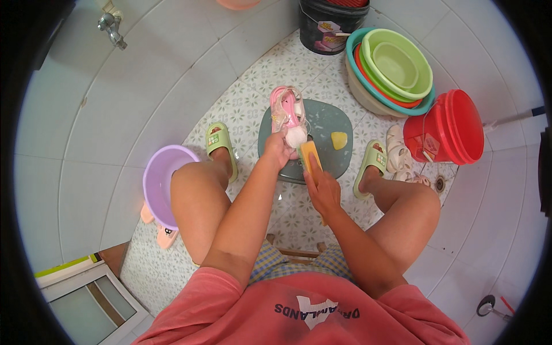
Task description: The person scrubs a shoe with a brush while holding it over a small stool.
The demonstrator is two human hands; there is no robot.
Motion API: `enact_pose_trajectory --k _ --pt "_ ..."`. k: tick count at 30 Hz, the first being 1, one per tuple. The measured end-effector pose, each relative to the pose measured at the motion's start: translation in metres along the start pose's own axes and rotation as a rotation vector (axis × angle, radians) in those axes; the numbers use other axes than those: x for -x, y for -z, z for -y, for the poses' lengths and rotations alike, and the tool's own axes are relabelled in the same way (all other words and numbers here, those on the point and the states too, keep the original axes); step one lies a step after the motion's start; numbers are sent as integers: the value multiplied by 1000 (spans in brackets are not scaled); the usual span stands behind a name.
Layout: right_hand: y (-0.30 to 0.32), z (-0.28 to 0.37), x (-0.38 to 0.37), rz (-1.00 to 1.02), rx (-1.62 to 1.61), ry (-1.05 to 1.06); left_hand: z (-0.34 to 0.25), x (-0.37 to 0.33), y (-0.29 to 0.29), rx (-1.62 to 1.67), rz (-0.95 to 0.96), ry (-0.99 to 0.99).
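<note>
My left hand [277,149] is closed round the heel end of a pink sandal [276,103] with clear straps. The sandal is held over a dark green stool [329,115], toe pointing away from me. My right hand [324,191] grips a yellow scrubbing brush [309,153], held close to the sandal's heel. White foam or a white pad covers part of the heel, and I cannot tell which. A yellow lump that looks like soap [339,140] lies on the right part of the wet stool top.
A purple basin [150,178] stands by my left knee. Stacked basins [422,46], a red bucket [444,129] and a black bucket [328,29] line the far right. Pale sandals [397,150] lie beside my right foot, near a floor drain [440,183]. A tap [112,29] juts from the left wall.
</note>
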State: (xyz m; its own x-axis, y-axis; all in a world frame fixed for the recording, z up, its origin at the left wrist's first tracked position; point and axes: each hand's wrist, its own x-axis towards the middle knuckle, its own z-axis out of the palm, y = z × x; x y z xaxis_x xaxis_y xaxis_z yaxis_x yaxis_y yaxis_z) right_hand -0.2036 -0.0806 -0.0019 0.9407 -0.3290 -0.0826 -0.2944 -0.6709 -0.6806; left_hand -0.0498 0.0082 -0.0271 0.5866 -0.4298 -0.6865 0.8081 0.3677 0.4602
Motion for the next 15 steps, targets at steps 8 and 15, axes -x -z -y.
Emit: enact_pose_trajectory --k 8,15 --pt "-22 23 -48 -85 220 45 5 -11 5 76 -50 -34" --pt "-23 -5 16 -44 73 -31 1 12 -13 -23 -42 -29"
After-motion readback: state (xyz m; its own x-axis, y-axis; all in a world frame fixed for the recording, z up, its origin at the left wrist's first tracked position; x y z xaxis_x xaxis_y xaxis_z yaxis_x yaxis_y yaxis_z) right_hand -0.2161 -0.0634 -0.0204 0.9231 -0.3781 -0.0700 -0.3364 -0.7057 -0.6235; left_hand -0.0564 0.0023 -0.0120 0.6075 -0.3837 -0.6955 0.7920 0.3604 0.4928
